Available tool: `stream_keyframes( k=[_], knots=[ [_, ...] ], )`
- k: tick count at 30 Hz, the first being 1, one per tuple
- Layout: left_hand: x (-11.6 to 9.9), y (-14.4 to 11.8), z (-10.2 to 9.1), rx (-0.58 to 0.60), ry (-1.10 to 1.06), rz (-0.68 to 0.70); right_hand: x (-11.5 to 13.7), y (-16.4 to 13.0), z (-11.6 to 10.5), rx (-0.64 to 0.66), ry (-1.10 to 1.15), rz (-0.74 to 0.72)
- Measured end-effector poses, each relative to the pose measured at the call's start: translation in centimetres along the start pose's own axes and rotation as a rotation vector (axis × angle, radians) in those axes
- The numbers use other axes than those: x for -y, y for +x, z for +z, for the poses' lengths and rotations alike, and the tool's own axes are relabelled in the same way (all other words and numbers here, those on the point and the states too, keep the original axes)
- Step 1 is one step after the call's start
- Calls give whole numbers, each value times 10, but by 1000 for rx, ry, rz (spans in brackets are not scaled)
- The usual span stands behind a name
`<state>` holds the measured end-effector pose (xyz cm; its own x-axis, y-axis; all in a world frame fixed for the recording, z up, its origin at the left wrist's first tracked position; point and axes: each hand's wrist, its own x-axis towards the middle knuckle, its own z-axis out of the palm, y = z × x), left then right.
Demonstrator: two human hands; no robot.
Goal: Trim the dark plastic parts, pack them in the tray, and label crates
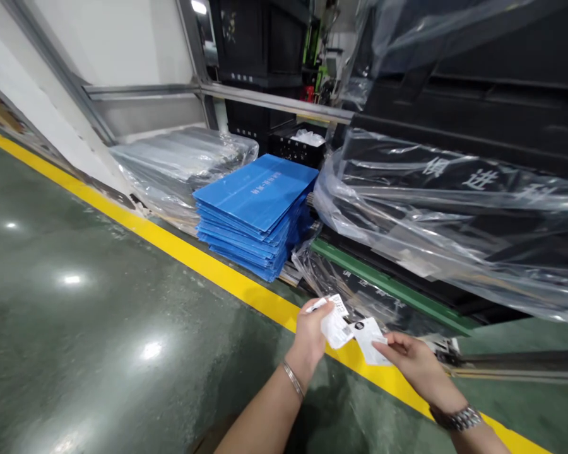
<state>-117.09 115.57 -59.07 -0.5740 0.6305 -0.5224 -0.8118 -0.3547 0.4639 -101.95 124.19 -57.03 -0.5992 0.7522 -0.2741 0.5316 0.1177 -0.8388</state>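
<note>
My left hand (311, 331) is closed around a few white printed labels (335, 329), which fan out past its thumb and carry dark print. Between the thumb and fingers of my right hand (414, 362) is a single white label (370, 340) with a round black mark near its upper corner. The two sets of labels are close together, their edges almost meeting, over the yellow floor line. Whether they touch is hard to tell.
Beyond my hands is a stack of blue plastic sheets (260, 195). On the right stand black crates (483, 157) under clear plastic wrap, above a green edge (388, 280). A yellow line (189, 257) crosses the green floor (99, 328); wrapped sheets (180, 161) lie at the left.
</note>
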Motion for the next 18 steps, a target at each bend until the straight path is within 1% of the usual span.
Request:
stream_keyframes(
  k=[3, 5, 7, 9, 11, 13, 16, 18],
  knots=[
    [-7, 17, 20, 114, -69, 39, -6, 6, -12, -60, 32, 32],
    [-10, 23, 35, 169, -108, 69, -9, 8, -17, -83, 40, 40],
    [-13, 18, 47, 215, -117, 87, -8, 7, -21, -98, 44, 28],
    [-20, 6, 54, 259, -75, 87, -1, 4, -25, -118, 42, 2],
    [-33, -8, 64, 321, -40, 96, 13, 3, -29, -134, 33, -30],
    [-49, -20, 81, 431, -69, 142, 32, 6, -31, -140, 22, -69],
    [-76, -38, 118, 648, -180, 218, 64, 16, -33, -155, -5, -143],
    [-95, -54, 142, 754, -237, 251, 85, 19, -39, -210, -25, -213]
  ],
)
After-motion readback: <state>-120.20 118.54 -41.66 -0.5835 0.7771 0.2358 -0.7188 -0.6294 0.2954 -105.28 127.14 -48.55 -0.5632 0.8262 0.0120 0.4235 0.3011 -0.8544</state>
